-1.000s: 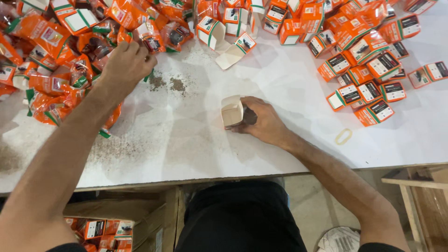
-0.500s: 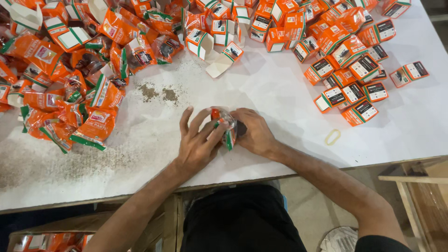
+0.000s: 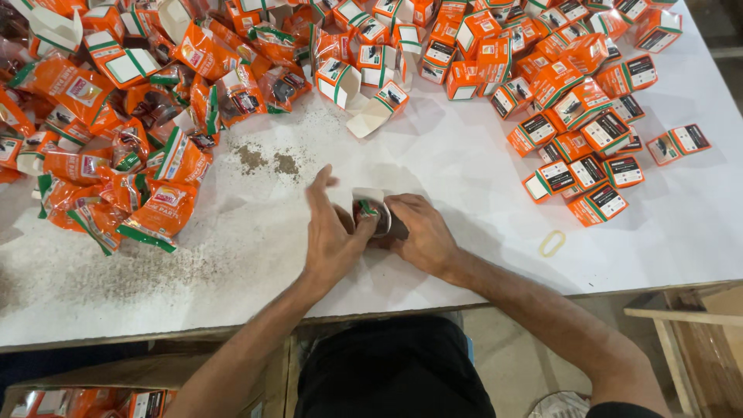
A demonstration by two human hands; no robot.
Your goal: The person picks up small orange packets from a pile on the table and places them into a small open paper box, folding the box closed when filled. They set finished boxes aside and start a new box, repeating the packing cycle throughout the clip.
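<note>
Small open carton pinched between both hands mid-table, long axis roughly left-right, open flap end up-left toward left fingers. Right hand wrapped round it; left hand thumb on pouch at mouth, other fingers splayed.

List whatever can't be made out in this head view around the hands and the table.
- Small box: mostly covered by the left hand and right hand; what is inside is hidden.
- Left fingers: motion-blurred.
- Orange pouches: cut off by the left and top edges.
- Orange boxes: pile cut off at the top edge; labels too small.
- Dark specks on the white table: too small to identify.
</note>
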